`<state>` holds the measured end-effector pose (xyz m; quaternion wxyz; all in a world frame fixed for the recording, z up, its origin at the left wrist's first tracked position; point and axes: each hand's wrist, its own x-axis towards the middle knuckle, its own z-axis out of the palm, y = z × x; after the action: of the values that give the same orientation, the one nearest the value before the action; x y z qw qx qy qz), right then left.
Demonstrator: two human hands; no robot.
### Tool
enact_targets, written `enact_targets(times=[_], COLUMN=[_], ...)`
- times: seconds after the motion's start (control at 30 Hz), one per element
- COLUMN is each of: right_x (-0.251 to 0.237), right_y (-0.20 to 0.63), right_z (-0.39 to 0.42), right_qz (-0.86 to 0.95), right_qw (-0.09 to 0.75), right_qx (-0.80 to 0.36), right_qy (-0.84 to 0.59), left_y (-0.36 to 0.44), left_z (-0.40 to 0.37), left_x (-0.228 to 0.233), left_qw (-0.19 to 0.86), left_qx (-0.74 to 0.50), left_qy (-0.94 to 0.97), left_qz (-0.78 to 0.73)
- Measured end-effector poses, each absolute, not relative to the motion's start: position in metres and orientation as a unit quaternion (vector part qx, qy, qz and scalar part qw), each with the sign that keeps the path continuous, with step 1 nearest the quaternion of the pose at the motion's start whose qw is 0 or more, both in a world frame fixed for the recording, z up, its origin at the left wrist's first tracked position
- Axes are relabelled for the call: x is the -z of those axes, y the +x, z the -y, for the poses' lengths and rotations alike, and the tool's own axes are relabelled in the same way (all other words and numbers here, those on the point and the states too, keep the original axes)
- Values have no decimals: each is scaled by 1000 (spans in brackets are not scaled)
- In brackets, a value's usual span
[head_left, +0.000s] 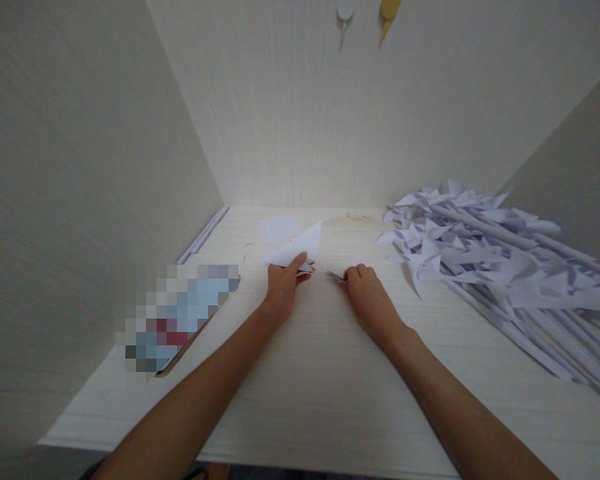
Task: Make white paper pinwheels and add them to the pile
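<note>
My left hand [283, 287] is closed on a folded piece of white paper [300, 245], thumb on top and fingers beneath. One corner of the paper points up and away to the right. A short gap to the right, my right hand [367, 293] is closed around a small pair of scissors [335, 275]. Only the silver blades show, pointing left toward the paper; the handles are hidden in the fist. Behind the held paper, a flat white paper sheet [279, 228] lies on the table.
Many white paper pinwheels [460, 247] on rolled paper sticks [540, 333] are heaped along the table's right side. At left lie a pixelated phone-like object [190, 327] and several thin paper rolls [203, 235]. Wall panels enclose the table [300, 400]; two hooks [389, 13] hang at the back.
</note>
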<state>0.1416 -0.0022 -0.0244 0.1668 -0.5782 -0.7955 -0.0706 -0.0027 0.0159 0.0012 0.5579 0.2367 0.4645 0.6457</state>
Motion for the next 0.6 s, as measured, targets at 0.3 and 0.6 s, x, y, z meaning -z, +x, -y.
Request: enact_targets(times=[0.3, 0.6], right_x=[12, 12], right_y=[138, 120], right_z=[8, 9], right_qz=[670, 667], right_qw=[374, 383], right_qx=[-237, -420], right_qy=[-596, -481], left_y=[-3, 0], left_z=[-14, -11], left_x=[-5, -10], left_qw=[583, 603], left_qx=[-647, -661], left_qy=[211, 189], left_qz=[-444, -405])
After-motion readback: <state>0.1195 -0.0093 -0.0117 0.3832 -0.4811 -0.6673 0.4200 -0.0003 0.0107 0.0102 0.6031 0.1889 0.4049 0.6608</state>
